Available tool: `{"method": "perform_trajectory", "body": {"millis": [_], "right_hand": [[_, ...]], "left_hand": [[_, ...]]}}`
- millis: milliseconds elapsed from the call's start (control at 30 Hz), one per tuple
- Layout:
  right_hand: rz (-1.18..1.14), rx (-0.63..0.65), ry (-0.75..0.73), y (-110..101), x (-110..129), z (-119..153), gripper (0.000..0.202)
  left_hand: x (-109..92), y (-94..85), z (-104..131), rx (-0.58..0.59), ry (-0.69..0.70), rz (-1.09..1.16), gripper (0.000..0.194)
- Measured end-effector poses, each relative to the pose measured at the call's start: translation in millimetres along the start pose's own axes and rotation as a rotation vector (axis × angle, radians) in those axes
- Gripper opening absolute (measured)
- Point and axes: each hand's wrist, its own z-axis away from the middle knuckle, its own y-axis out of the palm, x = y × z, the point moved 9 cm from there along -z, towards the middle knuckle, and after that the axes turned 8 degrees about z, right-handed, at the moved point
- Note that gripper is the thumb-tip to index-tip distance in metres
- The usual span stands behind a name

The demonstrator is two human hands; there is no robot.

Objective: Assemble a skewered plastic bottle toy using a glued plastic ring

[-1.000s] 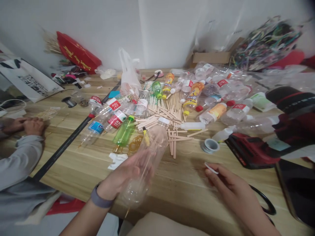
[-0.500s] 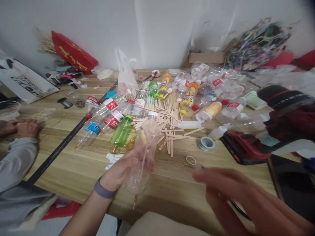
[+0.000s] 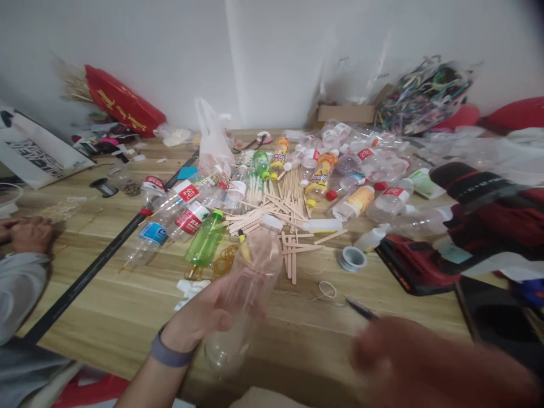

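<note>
My left hand (image 3: 208, 311) is wrapped round a clear, label-less plastic bottle (image 3: 250, 289), tilted with its white cap away from me. A small yellow piece (image 3: 245, 249) shows at the bottle's upper left side. My right hand (image 3: 425, 357), smeared by motion, is low on the right, and its fingers cannot be made out. Just beyond it a dark pointed tool (image 3: 360, 309) lies on the table, its rear part hidden by the hand. Near the tool's tip is a small white ring (image 3: 327, 289) with thin thread.
Flat wooden sticks (image 3: 291, 258) are heaped beyond the bottle, among many empty bottles. A green bottle (image 3: 205, 241) and rubber bands (image 3: 224, 260) lie left. A red-black power drill (image 3: 459, 238) and a grey spool (image 3: 352, 258) stand right. A co-worker's hands (image 3: 32, 233) rest at far left.
My right hand has gone from outstretched fingers to a blurred, more bunched shape beside the pointed tool. The bottle, in my left hand, has tilted slightly. The view has shifted a little.
</note>
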Motion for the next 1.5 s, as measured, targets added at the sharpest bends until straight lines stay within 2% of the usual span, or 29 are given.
{"method": "perform_trajectory", "body": {"millis": [67, 133, 233, 367, 533, 633, 700, 767, 800, 867, 900, 933, 1000, 1067, 1200, 1367, 1500], "right_hand": [[-0.08, -0.014, 0.043, 19.7, -0.2, -10.1, 0.031], [-0.276, 0.019, 0.106, 47.2, -6.4, -17.0, 0.023], [-0.53, 0.152, 0.195, 89.8, -19.8, -17.8, 0.035], [-0.485, 0.27, 0.278, 118.0, -39.8, -9.2, 0.047], [-0.431, 0.333, 0.324, 131.2, -57.4, -4.9, 0.048], [-0.36, 0.263, 0.37, 123.8, -69.7, -6.1, 0.035], [-0.349, 0.272, 0.404, 121.8, -72.7, -3.6, 0.033], [-0.384, 0.402, 0.423, 130.7, -67.0, 4.0, 0.034], [-0.431, 0.514, 0.435, 139.6, -61.1, 10.9, 0.037], [-0.612, 0.733, 0.527, 158.7, -48.4, 30.1, 0.042], [-0.71, 0.804, 0.593, 166.0, -43.1, 39.3, 0.043], [-0.793, 0.837, 0.662, 171.2, -39.8, 46.6, 0.044], [-0.87, 0.823, 0.76, 176.7, -39.3, 55.1, 0.046], [-0.841, 0.802, 0.77, 179.1, -41.0, 58.7, 0.046], [-0.819, 0.878, 0.783, 184.5, -41.0, 68.4, 0.041], [-0.751, 0.984, 0.796, 181.2, -44.5, 78.0, 0.03], [-0.692, 0.98, 0.785, 174.9, -49.8, 80.9, 0.026]], "left_hand": [[-1.5, 9.1, -5.3, 0.054, -0.009, 0.007, 0.064], [-5.1, 19.5, -11.2, 0.108, 0.005, 0.01, 0.061], [-9.4, 22.9, -16.9, 0.105, 0.043, 0.006, 0.056], [-5.5, 11.8, -17.6, 0.085, 0.052, -0.023, 0.062], [-1.9, 3.1, -24.1, 0.052, 0.078, -0.026, 0.057], [-9.2, -6.5, -28.6, -0.014, 0.185, -0.073, 0.054], [-13.1, -16.4, -29.7, -0.059, 0.253, -0.129, 0.051], [-16.3, -28.0, -29.0, -0.118, 0.31, -0.177, 0.046], [-17.6, -33.1, -28.3, -0.148, 0.331, -0.197, 0.044], [-19.9, -41.8, -26.2, -0.221, 0.358, -0.223, 0.047], [-20.9, -44.0, -25.3, -0.246, 0.364, -0.225, 0.051], [-21.4, -44.9, -24.9, -0.26, 0.363, -0.216, 0.055], [-22.4, -44.8, -24.5, -0.271, 0.367, -0.184, 0.058], [-23.1, -43.5, -24.6, -0.259, 0.387, -0.157, 0.057], [-17.8, -45.5, -25.5, -0.246, 0.424, -0.07, 0.06], [-15.0, -46.4, -24.3, -0.309, 0.479, 0.024, 0.06], [-15.0, -43.9, -23.1, -0.368, 0.503, 0.104, 0.053]]}}
